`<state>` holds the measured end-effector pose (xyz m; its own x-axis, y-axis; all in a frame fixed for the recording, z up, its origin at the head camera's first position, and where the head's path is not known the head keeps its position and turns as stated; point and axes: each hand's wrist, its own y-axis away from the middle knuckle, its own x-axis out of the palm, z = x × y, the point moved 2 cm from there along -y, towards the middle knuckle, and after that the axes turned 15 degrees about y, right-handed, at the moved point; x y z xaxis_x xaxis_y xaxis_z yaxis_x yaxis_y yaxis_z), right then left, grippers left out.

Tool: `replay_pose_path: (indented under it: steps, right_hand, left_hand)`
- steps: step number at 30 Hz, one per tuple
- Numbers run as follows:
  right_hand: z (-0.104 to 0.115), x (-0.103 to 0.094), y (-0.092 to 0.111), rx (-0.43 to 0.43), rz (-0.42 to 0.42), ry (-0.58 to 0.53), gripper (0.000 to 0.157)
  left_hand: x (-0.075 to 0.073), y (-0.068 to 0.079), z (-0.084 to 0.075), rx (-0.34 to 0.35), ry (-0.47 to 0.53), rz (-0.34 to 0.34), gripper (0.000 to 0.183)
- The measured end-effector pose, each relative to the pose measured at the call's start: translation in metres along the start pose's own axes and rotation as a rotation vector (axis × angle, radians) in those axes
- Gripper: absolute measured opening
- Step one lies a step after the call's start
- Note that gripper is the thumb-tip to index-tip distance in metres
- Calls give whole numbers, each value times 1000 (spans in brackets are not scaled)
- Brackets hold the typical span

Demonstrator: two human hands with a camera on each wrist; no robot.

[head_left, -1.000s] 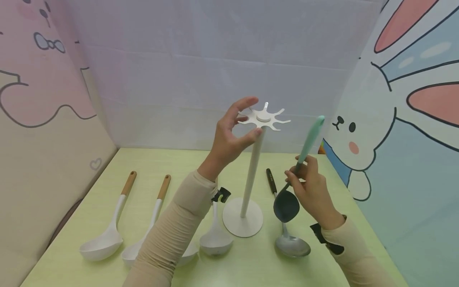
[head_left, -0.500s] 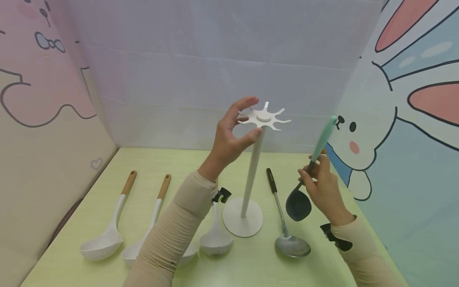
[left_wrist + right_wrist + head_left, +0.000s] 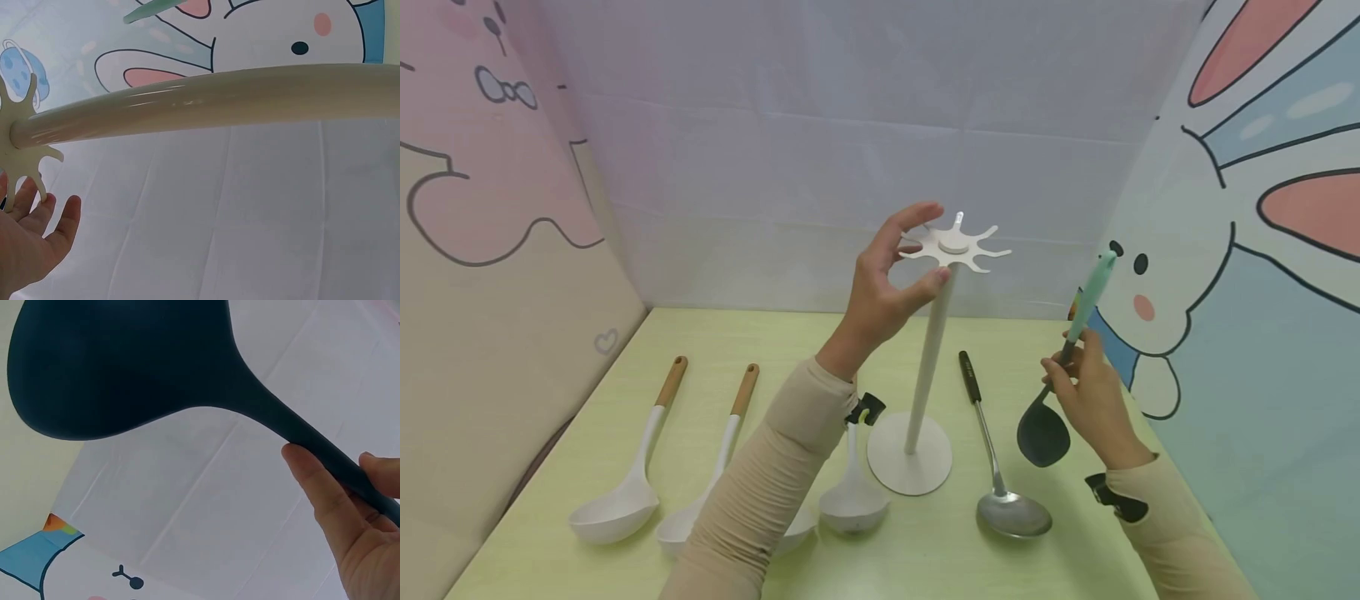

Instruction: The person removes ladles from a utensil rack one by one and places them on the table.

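Observation:
A white utensil stand (image 3: 934,358) rises mid-table, with a star-shaped hook disc on a tall post over a round base. My left hand (image 3: 880,287) grips the disc's left edge, thumb in front and fingers behind; in the left wrist view, fingertips touch its hooks. My right hand (image 3: 1093,400) pinches the neck of a dark ladle (image 3: 1043,435) with a mint-green handle, held up right of the stand, bowl down. In the right wrist view, thumb and fingers close round its dark neck. Below and left of it lies a metal ladle (image 3: 1013,514) with a black handle.
White ladles with wooden handles lie left of the stand: one at far left (image 3: 617,508), a second ladle (image 3: 730,433) partly behind my left sleeve, others near the base, including one ladle (image 3: 853,504). Cartoon-printed cloth walls enclose the pale green table (image 3: 820,333).
My right hand has carried the dark ladle rightward, away from above the metal ladle, and slightly down. My left hand stays on the stand's disc.

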<state>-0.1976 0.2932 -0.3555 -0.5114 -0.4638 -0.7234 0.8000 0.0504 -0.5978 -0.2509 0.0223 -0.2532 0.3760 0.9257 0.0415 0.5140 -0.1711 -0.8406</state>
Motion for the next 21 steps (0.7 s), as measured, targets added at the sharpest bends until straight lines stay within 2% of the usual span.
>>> replay_pose_path:
  steps: [7, 16, 21]
  right_hand:
    - [-15, 4, 6, 76, 47, -1, 40]
    - [-29, 8, 13, 85, 67, 42, 41]
    - [-35, 11, 19, 97, 110, 73, 42]
  left_hand:
    - [0, 0, 0, -4, 1, 2, 67]
    - [0, 1, 1, -6, -8, 5, 66]
    - [-1, 1, 1, -7, -11, 2, 66]
